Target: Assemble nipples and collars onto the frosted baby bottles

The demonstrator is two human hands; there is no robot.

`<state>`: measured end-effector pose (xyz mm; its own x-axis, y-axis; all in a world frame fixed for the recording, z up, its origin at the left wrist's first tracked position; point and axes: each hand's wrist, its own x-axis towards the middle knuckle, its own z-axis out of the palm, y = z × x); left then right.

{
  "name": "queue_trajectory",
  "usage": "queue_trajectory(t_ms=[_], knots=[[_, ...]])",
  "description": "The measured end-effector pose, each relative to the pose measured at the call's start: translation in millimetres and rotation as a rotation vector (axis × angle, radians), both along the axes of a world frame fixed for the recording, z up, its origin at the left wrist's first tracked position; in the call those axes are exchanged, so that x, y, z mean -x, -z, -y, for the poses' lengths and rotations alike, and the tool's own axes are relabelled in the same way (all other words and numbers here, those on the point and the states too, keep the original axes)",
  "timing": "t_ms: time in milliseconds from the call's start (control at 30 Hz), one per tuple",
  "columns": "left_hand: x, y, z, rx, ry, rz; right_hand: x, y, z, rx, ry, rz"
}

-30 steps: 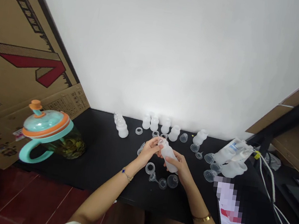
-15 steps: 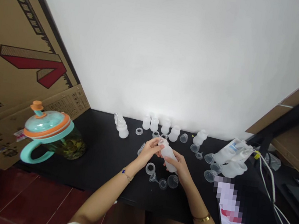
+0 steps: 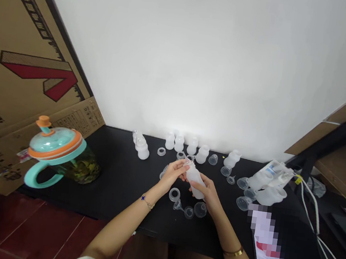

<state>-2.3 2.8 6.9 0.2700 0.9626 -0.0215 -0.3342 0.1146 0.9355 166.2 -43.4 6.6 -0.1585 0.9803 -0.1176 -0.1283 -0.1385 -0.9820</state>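
Observation:
A frosted white baby bottle [image 3: 195,178] is tilted above the black table, its top toward the upper left. My right hand [image 3: 208,189] is wrapped round its lower body. At the top end, my left hand [image 3: 173,174] pinches the clear nipple part and collar, which its fingers partly cover. Just below my hands lie a clear ring [image 3: 174,194], a small nipple [image 3: 178,205], a round clear piece [image 3: 189,212] and a clear dome cap [image 3: 200,209]. Another clear piece [image 3: 163,172] shows partly beside my left wrist.
Several white bottles [image 3: 202,154] stand along the wall. Two bottles with tops [image 3: 142,149] are at left, near a large teal-lidded jug [image 3: 57,147]. Clear caps [image 3: 243,203], more bottles [image 3: 271,195], a phone [image 3: 268,245] and white cables [image 3: 310,204] lie at right.
The fingers of my left hand have shifted slightly at the bottle's top. My right hand keeps its hold, and the things on the table stay where they were.

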Motion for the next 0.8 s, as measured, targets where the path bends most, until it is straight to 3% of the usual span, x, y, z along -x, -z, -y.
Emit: queue_trajectory(t_ms=[800], knots=[[0.4, -1.6, 1.4, -0.015, 0.007, 0.012, -1.4, 4.1, -2.7, -0.017, 0.012, 0.053]])
